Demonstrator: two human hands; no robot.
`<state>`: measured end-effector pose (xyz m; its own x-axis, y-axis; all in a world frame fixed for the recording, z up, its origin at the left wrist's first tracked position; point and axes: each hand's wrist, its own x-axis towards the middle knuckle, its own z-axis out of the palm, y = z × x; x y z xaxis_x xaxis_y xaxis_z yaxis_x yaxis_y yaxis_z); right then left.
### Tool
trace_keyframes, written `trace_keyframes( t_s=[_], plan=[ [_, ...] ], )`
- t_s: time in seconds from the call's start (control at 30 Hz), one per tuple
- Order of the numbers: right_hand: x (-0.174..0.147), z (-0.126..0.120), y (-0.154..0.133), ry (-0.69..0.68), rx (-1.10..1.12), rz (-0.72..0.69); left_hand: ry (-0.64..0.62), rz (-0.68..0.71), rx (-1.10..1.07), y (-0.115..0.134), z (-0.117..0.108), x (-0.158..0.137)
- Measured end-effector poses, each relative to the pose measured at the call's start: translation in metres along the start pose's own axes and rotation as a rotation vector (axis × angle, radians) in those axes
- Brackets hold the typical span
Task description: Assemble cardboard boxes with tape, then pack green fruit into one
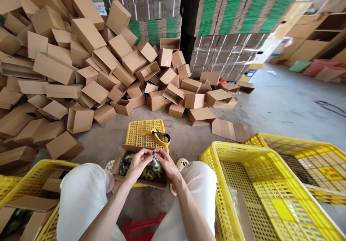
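My left hand and my right hand meet over an open cardboard box. The fingers of both are pinched at the top of a small clear plastic bag with something green inside; its exact kind I cannot make out. More green items in clear plastic lie in the box, partly hidden by my hands. Under the box is a yellow plastic crate, its perforated surface facing up. A yellow and black tape dispenser rests on that crate, just beyond the box.
Brown cardboard boxes are heaped ahead and left. Large yellow crates stand at my right and left; the left one contains cardboard boxes. Strapped stacks of flat cardboard rise behind. Something red is below me, between my legs.
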<state>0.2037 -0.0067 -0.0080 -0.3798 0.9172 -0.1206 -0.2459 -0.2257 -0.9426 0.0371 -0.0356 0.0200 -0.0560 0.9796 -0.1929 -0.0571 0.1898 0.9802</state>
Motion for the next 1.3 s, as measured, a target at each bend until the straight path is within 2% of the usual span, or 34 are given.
trace_keyframes(
  t_s=[0.07,0.23,0.5,0.73,0.9,1.03,1.17,1.23,1.3],
  plan=[
    [0.0,0.0,-0.001,0.034,0.021,-0.005,0.062,0.027,0.01,-0.004,-0.001,0.004],
    [0.0,0.0,-0.006,0.0,-0.044,-0.074,0.183,0.072,0.062,-0.008,-0.007,0.009],
    [0.003,0.0,0.0,0.077,-0.1,-0.053,0.196,0.02,0.066,0.002,-0.003,0.003],
    [0.0,-0.001,0.001,-0.004,-0.029,0.011,0.215,-0.017,0.035,0.002,-0.008,0.002],
    [-0.002,0.003,-0.006,-0.012,-0.009,-0.121,0.259,-0.002,0.033,0.0,-0.008,0.003],
    [0.002,0.002,-0.003,0.084,-0.101,-0.095,0.24,0.009,0.07,0.001,-0.007,0.001],
    [0.004,-0.002,0.0,0.12,-0.097,-0.054,0.241,0.039,0.063,0.0,-0.006,0.003],
    [0.004,-0.003,0.0,0.138,-0.088,-0.05,0.189,0.05,0.054,-0.001,-0.007,0.004],
    [0.004,-0.002,-0.002,0.147,-0.093,-0.054,0.077,0.044,0.054,-0.003,-0.007,0.004]
  ],
)
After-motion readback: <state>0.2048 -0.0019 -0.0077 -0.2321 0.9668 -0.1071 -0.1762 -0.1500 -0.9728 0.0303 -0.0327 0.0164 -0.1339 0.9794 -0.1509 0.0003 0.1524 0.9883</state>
